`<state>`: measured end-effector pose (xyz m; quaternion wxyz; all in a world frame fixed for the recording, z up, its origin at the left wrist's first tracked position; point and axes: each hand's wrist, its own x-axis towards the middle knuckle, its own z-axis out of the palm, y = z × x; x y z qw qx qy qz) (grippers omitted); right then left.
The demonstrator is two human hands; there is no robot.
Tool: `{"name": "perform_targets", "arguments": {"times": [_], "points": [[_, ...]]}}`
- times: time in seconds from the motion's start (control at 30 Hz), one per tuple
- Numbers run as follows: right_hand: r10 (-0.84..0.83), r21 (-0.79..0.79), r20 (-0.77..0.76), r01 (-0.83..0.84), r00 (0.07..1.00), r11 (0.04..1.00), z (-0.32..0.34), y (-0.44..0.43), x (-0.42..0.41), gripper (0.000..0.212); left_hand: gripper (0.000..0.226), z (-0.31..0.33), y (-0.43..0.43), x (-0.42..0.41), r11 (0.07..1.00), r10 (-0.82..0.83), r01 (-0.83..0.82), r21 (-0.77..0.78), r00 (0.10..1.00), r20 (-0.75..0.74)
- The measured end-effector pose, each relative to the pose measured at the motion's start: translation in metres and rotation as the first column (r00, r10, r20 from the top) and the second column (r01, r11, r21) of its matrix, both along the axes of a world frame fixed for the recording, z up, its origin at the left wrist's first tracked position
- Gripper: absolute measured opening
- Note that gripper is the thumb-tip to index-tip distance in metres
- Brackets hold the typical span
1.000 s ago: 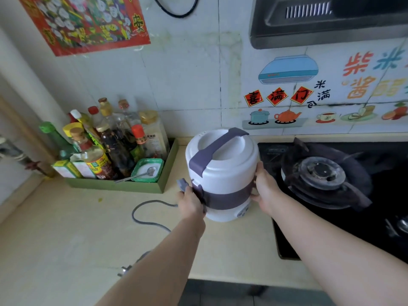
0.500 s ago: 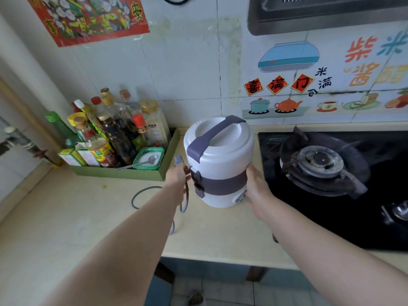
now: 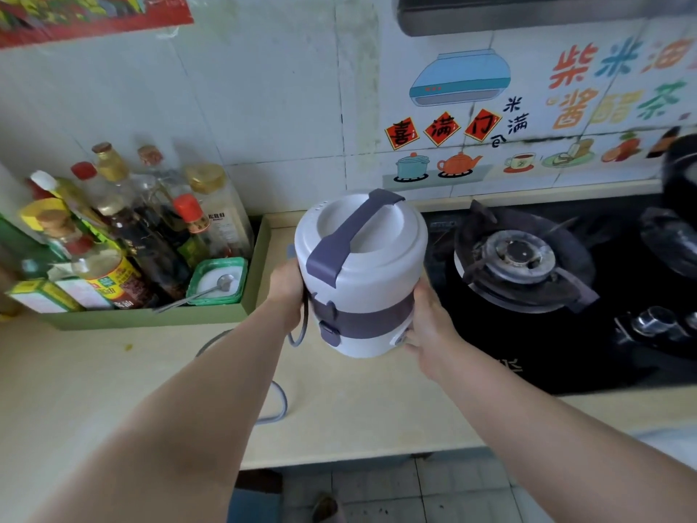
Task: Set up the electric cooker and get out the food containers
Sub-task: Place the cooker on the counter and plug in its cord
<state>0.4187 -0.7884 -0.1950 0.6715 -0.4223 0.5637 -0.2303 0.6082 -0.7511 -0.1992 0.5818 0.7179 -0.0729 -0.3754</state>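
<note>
The electric cooker (image 3: 371, 266) is a white cylinder with a purple band and a purple handle across its closed lid. It is tilted a little, held between both hands at the counter's middle. My left hand (image 3: 288, 292) presses its left side, where the grey power cord (image 3: 281, 402) hangs down in a loop onto the counter. My right hand (image 3: 424, 326) grips the lower right side, near the control panel. No food containers are visible; the lid hides the inside.
A green tray (image 3: 158, 317) holds several sauce bottles and a green salt box with a spoon (image 3: 218, 283) at the left. A black gas stove (image 3: 528, 266) with a burner lies right of the cooker. The beige counter (image 3: 94, 375) ends at a front edge.
The cooker has been held throughout by both hands. My left hand moved from the plug at the lower left up to the cooker's side. The view shifted lower, showing the floor.
</note>
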Motion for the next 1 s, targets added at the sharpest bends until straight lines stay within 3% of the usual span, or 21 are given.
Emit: {"name": "perform_targets", "arguments": {"times": [0.17,0.4,0.5,0.7,0.8,0.9,1.0], "points": [[-0.03,0.038,0.006,0.03,1.0,0.999,0.011,-0.011,0.001,0.037,0.019,-0.001,0.006,-0.006,0.999,0.045,-0.045,-0.005,0.999,0.006],[-0.05,0.045,0.059,0.047,0.997,0.998,0.023,-0.031,0.007,0.043,0.046,-0.021,0.028,-0.016,0.967,0.251,-0.253,0.034,0.966,0.068],[-0.019,0.037,0.141,0.014,0.99,0.999,0.027,-0.034,0.008,0.043,0.051,-0.02,0.039,-0.027,0.963,0.265,-0.266,0.032,0.964,0.033],[0.048,-0.08,0.117,-0.039,0.992,0.996,0.029,-0.027,-0.001,0.044,0.024,-0.017,0.057,-0.04,0.987,0.151,-0.149,0.054,0.988,-0.037],[0.087,-0.216,0.022,-0.08,0.996,0.973,0.035,-0.021,-0.007,0.044,0.019,-0.018,0.065,-0.048,0.988,0.096,-0.1,0.119,0.995,0.033],[0.118,-0.485,-0.108,-0.156,0.987,0.861,0.046,-0.019,-0.015,0.052,0.016,-0.013,0.067,-0.056,0.983,0.072,-0.096,0.154,0.986,0.154],[0.154,-0.715,-0.269,-0.304,0.951,0.629,0.066,-0.014,-0.021,0.054,0.011,-0.005,0.069,-0.058,0.975,0.057,-0.116,0.188,0.955,0.292]]}}
